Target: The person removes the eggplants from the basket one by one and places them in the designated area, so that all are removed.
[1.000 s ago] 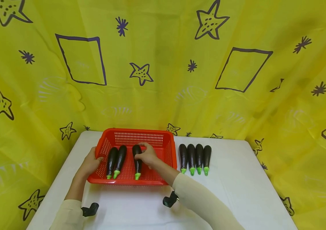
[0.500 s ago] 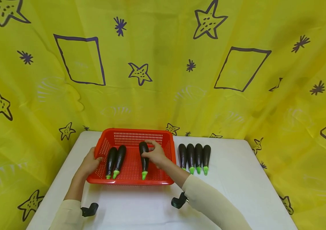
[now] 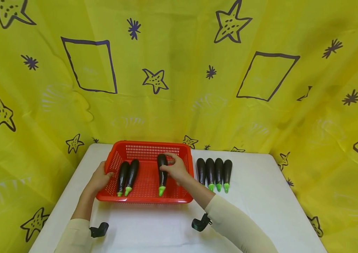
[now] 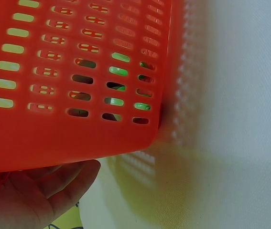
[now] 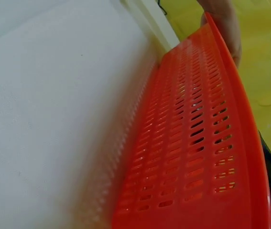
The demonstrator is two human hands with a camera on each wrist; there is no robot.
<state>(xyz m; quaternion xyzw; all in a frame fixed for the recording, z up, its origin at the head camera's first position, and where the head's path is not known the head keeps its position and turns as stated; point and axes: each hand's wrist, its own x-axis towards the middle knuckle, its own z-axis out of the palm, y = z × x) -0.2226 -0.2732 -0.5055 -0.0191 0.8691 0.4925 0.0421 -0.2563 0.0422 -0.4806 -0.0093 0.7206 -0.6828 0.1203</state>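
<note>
A red perforated plastic basket [image 3: 143, 181] stands on the table. My left hand [image 3: 100, 178] grips its left rim, thumb over the inside; in the left wrist view the fingers [image 4: 73, 188] lie against the outer wall. Over the right half of the basket, my right hand [image 3: 177, 170] pinches a dark eggplant [image 3: 162, 175] between thumb and fingers, its green stem end towards me. Whether that eggplant touches the basket floor I cannot tell. Two more eggplants, one [image 3: 122, 177] and its neighbour [image 3: 132, 175], lie side by side in the left half.
Several eggplants [image 3: 210, 172] lie in a row on the white tabletop [image 3: 254, 203], right of the basket, stems towards me. A yellow patterned curtain [image 3: 179, 112] hangs behind and at both sides. Black wrist-camera mounts, left [image 3: 99, 230] and right [image 3: 201, 223], stick out from the sleeves.
My right hand has moved the eggplant to the right inside the basket, away from the other two. The left hand stays on the rim, and the basket has not moved.
</note>
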